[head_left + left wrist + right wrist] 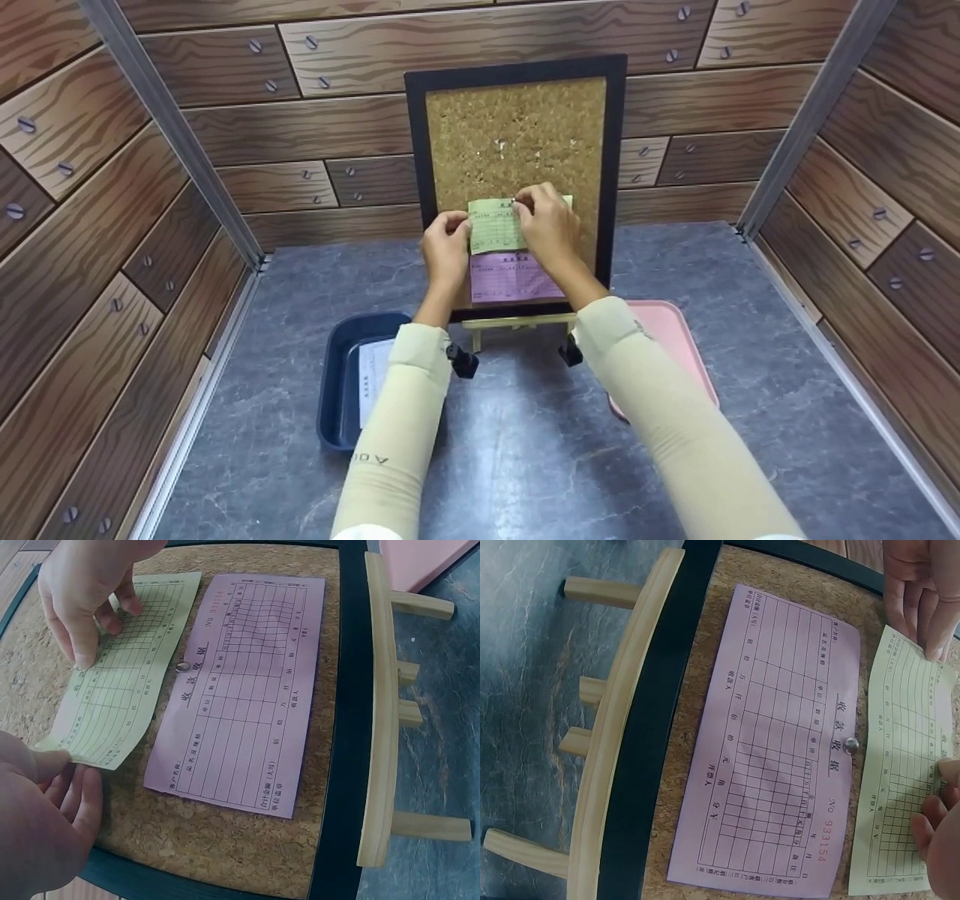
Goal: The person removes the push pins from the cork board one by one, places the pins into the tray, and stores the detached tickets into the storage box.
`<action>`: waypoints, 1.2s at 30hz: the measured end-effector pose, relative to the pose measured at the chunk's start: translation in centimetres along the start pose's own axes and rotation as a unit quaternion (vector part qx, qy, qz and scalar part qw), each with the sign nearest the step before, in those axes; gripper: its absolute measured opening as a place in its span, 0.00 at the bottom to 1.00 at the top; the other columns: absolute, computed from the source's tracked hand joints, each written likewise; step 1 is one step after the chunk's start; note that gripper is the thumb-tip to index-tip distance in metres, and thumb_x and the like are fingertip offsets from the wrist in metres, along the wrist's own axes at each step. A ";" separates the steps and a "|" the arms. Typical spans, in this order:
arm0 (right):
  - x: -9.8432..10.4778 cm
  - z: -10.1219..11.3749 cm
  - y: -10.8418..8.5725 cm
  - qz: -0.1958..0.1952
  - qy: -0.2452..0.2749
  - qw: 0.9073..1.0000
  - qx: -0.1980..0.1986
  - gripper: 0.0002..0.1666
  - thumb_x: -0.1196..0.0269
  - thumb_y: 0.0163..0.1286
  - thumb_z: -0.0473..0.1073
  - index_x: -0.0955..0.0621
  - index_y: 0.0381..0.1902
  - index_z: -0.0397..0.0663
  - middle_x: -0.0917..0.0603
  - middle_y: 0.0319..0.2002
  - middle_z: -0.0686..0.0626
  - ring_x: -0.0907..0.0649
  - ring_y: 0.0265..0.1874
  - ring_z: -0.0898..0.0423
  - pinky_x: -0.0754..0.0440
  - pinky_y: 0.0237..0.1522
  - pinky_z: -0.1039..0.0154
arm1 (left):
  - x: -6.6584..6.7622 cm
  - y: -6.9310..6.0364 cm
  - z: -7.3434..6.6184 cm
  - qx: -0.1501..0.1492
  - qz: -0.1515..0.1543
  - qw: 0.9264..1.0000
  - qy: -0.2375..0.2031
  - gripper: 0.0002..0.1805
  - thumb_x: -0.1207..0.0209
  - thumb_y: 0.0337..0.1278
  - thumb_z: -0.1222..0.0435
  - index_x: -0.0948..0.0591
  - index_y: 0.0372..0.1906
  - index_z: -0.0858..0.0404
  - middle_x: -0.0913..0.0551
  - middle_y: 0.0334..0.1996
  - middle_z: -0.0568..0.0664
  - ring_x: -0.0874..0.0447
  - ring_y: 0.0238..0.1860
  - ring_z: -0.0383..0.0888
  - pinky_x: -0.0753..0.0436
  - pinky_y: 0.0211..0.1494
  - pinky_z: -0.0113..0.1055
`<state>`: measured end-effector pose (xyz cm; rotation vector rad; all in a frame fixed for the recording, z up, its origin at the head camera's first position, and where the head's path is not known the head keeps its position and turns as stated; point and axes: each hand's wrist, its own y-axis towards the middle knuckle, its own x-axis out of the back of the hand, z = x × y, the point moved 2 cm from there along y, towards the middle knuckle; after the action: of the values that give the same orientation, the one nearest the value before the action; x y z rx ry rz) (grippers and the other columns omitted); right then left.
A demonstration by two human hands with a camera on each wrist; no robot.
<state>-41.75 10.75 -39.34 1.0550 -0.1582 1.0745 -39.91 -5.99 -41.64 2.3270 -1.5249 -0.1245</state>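
A green paper slip (491, 229) lies against the cork board (517, 142), just above a purple slip (499, 279). The left hand (446, 251) pinches the green slip's left edge between thumb and fingers; in the left wrist view that hand (45, 817) holds its corner. At the slip's top edge, the right hand (551, 229) has thumb and index finger together around a small dark thing, too small to make out. A round silver pin (850, 745) sits at the top edge of the purple slip (772, 735) in the right wrist view.
The black-framed board stands on a wooden easel (477, 337). A blue tray (328, 390) with white paper (373, 379) is at the left, a pink tray (679, 330) at the right, partly behind the right sleeve. Wood-patterned walls surround the grey surface.
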 end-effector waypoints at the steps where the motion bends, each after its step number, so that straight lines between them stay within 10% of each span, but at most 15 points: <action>1: 0.0 0.0 0.0 0.000 0.001 1.000 -0.001 0.08 0.33 0.68 0.47 0.15 0.41 0.51 0.16 0.42 0.50 0.15 0.42 0.50 0.20 0.41 0.47 | 0.0 0.0 0.0 0.001 0.000 1.000 0.000 0.05 0.37 0.61 0.72 0.14 0.40 0.67 0.13 0.34 0.55 0.19 0.35 0.42 0.23 0.40 0.29; 36: 0.0 -0.1 0.2 0.013 -0.002 1.000 0.008 0.08 0.31 0.66 0.48 0.15 0.40 0.52 0.17 0.42 0.51 0.16 0.41 0.50 0.20 0.40 0.48 | 0.0 0.0 0.0 -0.004 0.003 1.000 -0.011 0.06 0.37 0.61 0.72 0.14 0.41 0.69 0.13 0.36 0.57 0.19 0.37 0.44 0.22 0.42 0.30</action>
<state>-41.91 10.79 -39.28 1.0714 -0.1667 1.0984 -39.92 -5.99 -41.68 2.3208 -1.5396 -0.1548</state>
